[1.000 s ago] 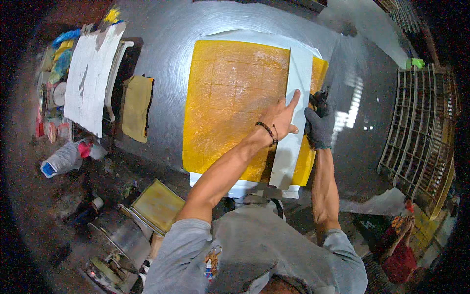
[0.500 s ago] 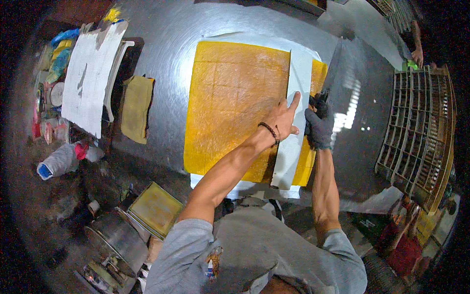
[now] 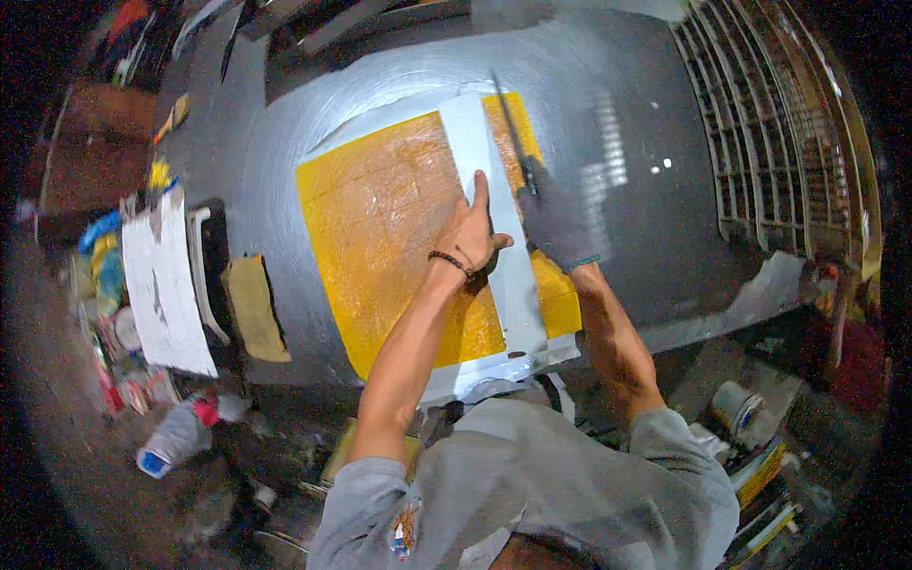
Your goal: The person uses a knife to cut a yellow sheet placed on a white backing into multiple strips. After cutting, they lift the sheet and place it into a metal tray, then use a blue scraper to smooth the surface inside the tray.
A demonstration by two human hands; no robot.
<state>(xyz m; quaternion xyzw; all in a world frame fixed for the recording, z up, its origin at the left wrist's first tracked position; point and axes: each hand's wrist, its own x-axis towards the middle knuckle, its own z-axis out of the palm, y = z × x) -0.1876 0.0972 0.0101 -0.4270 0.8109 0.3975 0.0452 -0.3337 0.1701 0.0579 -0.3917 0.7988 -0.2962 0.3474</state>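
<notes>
A yellow-amber sticky-looking sheet (image 3: 380, 218) with faint grid lines lies on a larger white sheet (image 3: 562, 350) on the metal table. Across its right part runs a long flat white strip (image 3: 521, 304), like a straightedge. My left hand (image 3: 467, 231), bare with a beaded bracelet, presses on this strip, index finger stretched along it and thumb spread out. Just right of the strip, my right hand (image 3: 560, 223) in a dark grey glove is closed round a handle. From it a long thin-looking knife (image 3: 511, 123) points away over the narrow yellow part of the sheet.
A metal grid rack (image 3: 760, 142) stands at the right edge of the metal table (image 3: 646, 256). To the left lie a tan folded cloth-like piece (image 3: 255, 309) and a stained white panel (image 3: 163, 285). A wrapped bundle (image 3: 176, 437) sits lower left.
My view has turned and shifted. The knife now tilts over the sheet's right strip, whereas its broad blade stood out to the right before. My left hand keeps pressing the white strip.
</notes>
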